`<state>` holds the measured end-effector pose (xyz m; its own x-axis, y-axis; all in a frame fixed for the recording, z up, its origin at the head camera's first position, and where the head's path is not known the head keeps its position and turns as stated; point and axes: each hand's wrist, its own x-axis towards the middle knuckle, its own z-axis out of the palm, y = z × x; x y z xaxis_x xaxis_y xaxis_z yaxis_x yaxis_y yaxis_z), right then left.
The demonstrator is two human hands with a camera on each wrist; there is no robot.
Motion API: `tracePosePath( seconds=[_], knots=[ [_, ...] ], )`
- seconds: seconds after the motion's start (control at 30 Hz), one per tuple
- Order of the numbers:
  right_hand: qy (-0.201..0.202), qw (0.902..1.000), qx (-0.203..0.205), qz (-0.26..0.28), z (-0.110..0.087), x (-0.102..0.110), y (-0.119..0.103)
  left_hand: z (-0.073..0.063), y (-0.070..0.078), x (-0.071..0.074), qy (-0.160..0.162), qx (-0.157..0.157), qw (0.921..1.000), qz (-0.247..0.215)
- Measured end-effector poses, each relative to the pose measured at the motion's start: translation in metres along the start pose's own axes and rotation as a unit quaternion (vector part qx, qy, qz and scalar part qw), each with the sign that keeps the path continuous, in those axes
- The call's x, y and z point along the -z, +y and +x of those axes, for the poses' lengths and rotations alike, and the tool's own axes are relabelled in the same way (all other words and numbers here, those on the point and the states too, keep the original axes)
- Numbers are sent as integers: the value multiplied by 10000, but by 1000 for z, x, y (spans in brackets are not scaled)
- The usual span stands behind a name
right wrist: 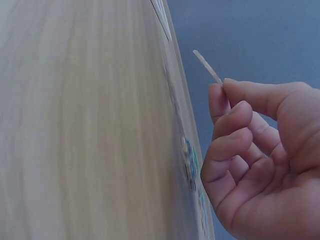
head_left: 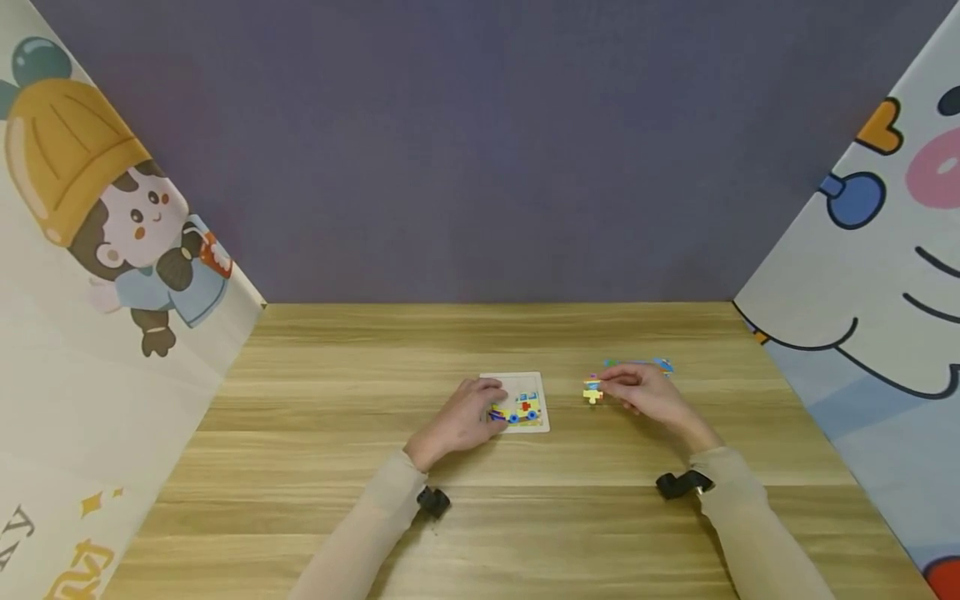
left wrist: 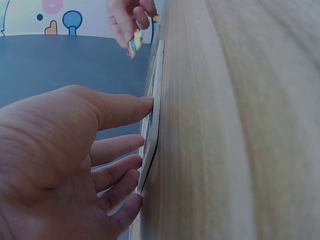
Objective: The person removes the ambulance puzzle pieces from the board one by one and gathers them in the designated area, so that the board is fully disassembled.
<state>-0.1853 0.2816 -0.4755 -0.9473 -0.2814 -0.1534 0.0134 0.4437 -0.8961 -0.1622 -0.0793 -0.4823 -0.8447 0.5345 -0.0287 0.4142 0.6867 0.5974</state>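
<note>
1. On the wood-grain tabletop (head_left: 360, 350), touches the left edge of a square, white-rimmed puzzle board (head_left: 527, 382) with the left hand (head_left: 461, 415), loose-fingered, unclenched.
2. Above the surface, off the board's right edge, pinches a flat, yellow-and-blue puzzle piece (head_left: 592, 393) between thumb and forefinger of the right hand (head_left: 654, 400).
3. With it, partly hides flat, blue-and-green puzzle pieces (head_left: 663, 365) toward the surface's far right corner.
</note>
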Motion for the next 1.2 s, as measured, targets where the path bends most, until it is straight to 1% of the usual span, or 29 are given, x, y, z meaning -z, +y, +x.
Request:
tracePosePath(
  seconds=[0.13,0.5,0.67,0.8,0.9,1.2],
  knots=[
    [45,10000,7,-31,-4,7,5,0,0,0,6,-46,10000,33],
    [356,9993,-55,-74,-14,25,14,0,0,-2,-17,-43,9999,89],
    [460,9987,-80,-198,-19,33,20,0,0,-2,-6,-42,10000,46],
    [559,9982,-134,-165,-23,39,24,0,0,-2,-2,-29,10000,14],
    [638,9976,-218,-157,-24,44,28,0,0,-2,-21,-26,10000,20],
    [944,9927,-691,-296,-25,54,34,-2,1,0,-47,-13,10000,-3]
  ],
)
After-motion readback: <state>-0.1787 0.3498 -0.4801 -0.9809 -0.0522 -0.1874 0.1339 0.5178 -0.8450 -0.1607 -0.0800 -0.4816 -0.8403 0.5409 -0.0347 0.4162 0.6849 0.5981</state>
